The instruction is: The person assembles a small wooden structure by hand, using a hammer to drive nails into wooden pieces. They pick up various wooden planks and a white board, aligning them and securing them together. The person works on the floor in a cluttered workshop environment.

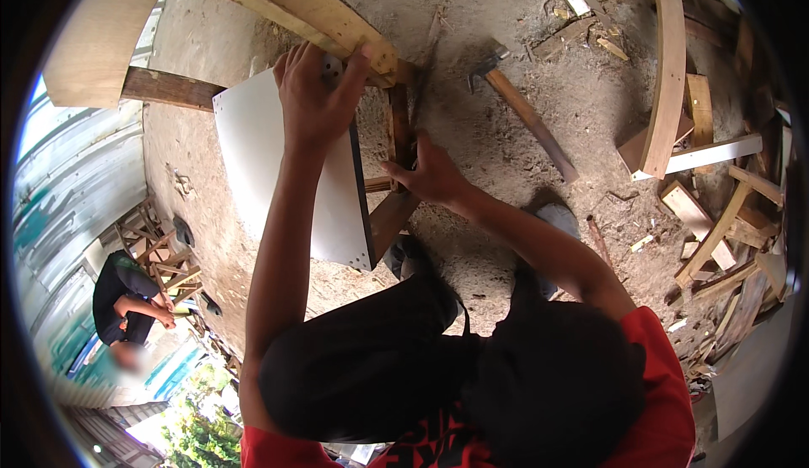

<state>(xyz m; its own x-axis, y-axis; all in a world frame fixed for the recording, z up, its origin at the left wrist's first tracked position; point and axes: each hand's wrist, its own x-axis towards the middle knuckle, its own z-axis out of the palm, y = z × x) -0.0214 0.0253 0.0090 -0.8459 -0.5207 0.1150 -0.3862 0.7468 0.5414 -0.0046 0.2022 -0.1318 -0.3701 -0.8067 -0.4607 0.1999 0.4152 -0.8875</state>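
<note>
A wooden frame of plain beams stands in front of me, its pale top beam [295,5] slanting down to the right. Against it leans a white panel [278,181] with a dark edge and small holes at its corners. My left hand [316,101] is closed over the panel's upper edge, its thumb against the top beam. Around a darker wooden leg [399,131] of the frame my right hand [434,171] is closed, with some fingers hidden behind the wood. To the right, a hammer [527,114] with a wooden handle lies on the ground, touched by neither hand.
Wood offcuts [699,215] and a long curved-looking board [663,80] lie at the right. A plywood sheet [101,30] rises at the upper left. Another person [126,299] sits at the far left beside stacked wood. Dirt ground [472,257] lies under my feet.
</note>
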